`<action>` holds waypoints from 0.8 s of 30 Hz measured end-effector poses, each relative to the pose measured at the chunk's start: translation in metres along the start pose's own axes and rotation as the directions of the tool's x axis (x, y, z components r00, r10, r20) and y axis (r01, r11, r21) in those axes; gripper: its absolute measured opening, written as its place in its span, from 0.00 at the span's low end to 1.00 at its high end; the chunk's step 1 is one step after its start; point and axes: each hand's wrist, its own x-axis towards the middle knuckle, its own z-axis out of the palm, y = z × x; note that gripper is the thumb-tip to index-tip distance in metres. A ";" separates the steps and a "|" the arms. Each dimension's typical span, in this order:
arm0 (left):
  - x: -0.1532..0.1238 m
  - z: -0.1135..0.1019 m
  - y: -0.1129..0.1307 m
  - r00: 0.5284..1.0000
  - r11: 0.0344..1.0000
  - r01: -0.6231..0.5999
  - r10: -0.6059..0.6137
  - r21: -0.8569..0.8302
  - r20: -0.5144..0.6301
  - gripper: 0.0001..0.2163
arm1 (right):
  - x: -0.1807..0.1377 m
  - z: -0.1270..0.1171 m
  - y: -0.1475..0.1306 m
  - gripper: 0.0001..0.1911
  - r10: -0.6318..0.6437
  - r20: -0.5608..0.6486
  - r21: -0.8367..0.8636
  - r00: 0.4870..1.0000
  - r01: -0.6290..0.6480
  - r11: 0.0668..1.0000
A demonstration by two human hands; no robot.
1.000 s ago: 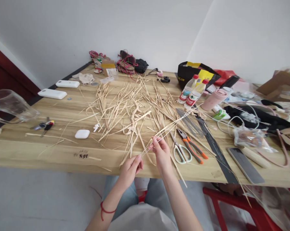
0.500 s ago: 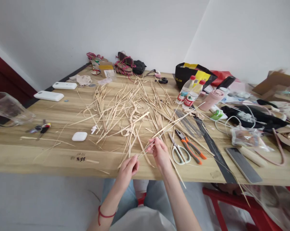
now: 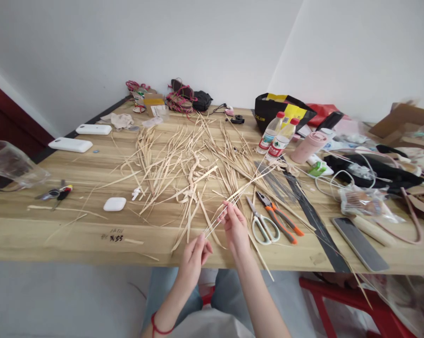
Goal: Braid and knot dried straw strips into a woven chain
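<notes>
Thin pale strands (image 3: 214, 224), wire-like or finely split strips, run slantwise between my hands and on toward the bottles. My left hand (image 3: 196, 253) pinches their lower end just over the table's front edge. Further up, my right hand (image 3: 235, 227) has its thumb and forefinger closed around the same strands, with its other fingers loosely curled. Flat straw-coloured strips (image 3: 169, 164) lie in a loose heap beyond my hands, with a knobbly twisted piece (image 3: 191, 176) among them. Right of my right hand lie white-handled scissors (image 3: 265, 228) and orange-grey pliers (image 3: 280, 218).
Two red-capped bottles (image 3: 278, 143), a pink tumbler (image 3: 308, 146) and a black-yellow bag (image 3: 280, 110) stand at the back right. A phone (image 3: 360, 243) lies front right. At left are a white case (image 3: 114, 204), keys (image 3: 58, 191) and a clear container (image 3: 12, 164).
The far ends of the strands have drawn back toward my hands. My left hand has shifted slightly right, and more strand shows between the hands. The camera view has moved a little.
</notes>
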 end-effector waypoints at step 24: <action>-0.016 -0.137 -0.041 0.915 0.107 -0.163 0.388 0.981 0.109 0.29 | 0.019 -0.031 -0.011 0.12 0.025 0.069 -0.082 0.997 -0.020 0.996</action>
